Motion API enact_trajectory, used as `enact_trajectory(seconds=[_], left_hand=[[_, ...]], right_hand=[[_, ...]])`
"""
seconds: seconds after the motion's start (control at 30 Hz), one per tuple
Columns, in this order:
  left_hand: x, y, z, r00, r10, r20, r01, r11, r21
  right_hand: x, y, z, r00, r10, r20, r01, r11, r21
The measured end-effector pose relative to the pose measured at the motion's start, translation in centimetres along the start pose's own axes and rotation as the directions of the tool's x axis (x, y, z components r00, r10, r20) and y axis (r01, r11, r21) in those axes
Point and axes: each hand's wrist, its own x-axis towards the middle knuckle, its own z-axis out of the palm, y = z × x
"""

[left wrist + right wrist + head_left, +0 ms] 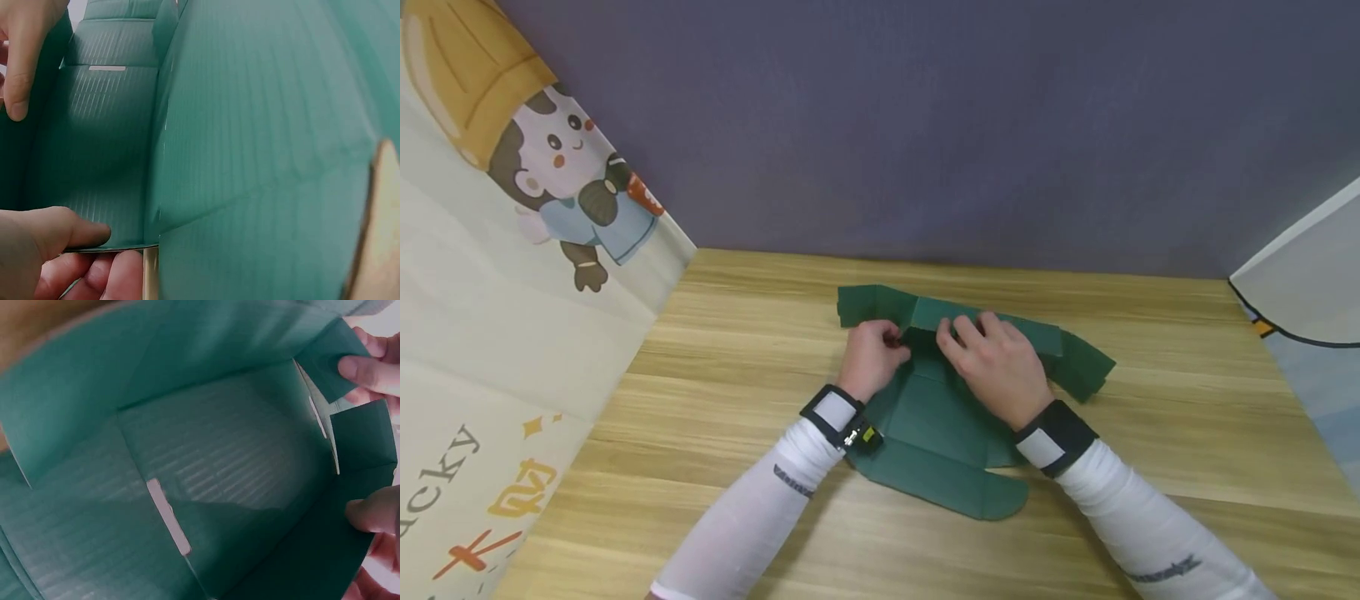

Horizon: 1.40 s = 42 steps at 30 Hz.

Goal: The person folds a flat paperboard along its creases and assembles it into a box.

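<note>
A partly folded green cardboard box (951, 417) lies on the table, its far wall (1037, 335) standing up and a rounded flap (917, 479) spread toward me. My left hand (871, 360) pinches a small corner flap (332, 361) at the box's left end, thumb on the inside face. Over the far wall curl the fingers of my right hand (1000, 367); in the right wrist view its thumb (375, 511) presses the inner face while fingers lie behind. Another small flap (364, 436) sits between both hands. A pale slot (169, 515) runs along a floor crease.
The wood-grain table (722, 400) extends around the box on all sides. A dark purple-grey backdrop (940, 133) rises behind it. Printed cloth (475, 333) borders the left side, and pale cloth (1315, 275) the right. Side wings (1086, 367) of the box stick out at both ends.
</note>
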Motion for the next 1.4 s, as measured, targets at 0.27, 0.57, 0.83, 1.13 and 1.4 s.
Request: enact_trajectory(seconds=[0.27, 0.57, 0.83, 1.13, 1.4], left_hand=[[-0.3, -0.3, -0.2, 0.998, -0.026, 0.060, 0.027, 0.999, -0.026], [-0.5, -0.3, -0.7, 0.978, -0.115, 0.173, 0.136, 0.984, -0.114], [-0.9, -1.5, -1.8, 0.952, -0.194, 0.238, 0.280, 0.866, -0.413], [0.4, -3.1, -5.6, 0.962, -0.247, -0.117, 0.215, 0.947, -0.237], [1.2, -3.0, -6.7, 0.992, -0.066, -0.107, 0.054, 0.992, -0.115]], right_hand=[[-0.9, -1.4, -0.1, 0.998, -0.028, -0.056, 0.025, 0.998, -0.060], [-1.8, -2.5, 0.3, 0.990, -0.050, -0.133, 0.035, 0.994, -0.108], [-1.7, -2.5, -0.1, 0.993, -0.036, -0.115, 0.027, 0.996, -0.084], [-1.4, -2.1, -0.3, 0.992, -0.021, -0.120, 0.017, 0.999, -0.033], [-1.1, -1.7, -0.8, 0.999, -0.010, -0.044, 0.010, 1.000, 0.001]])
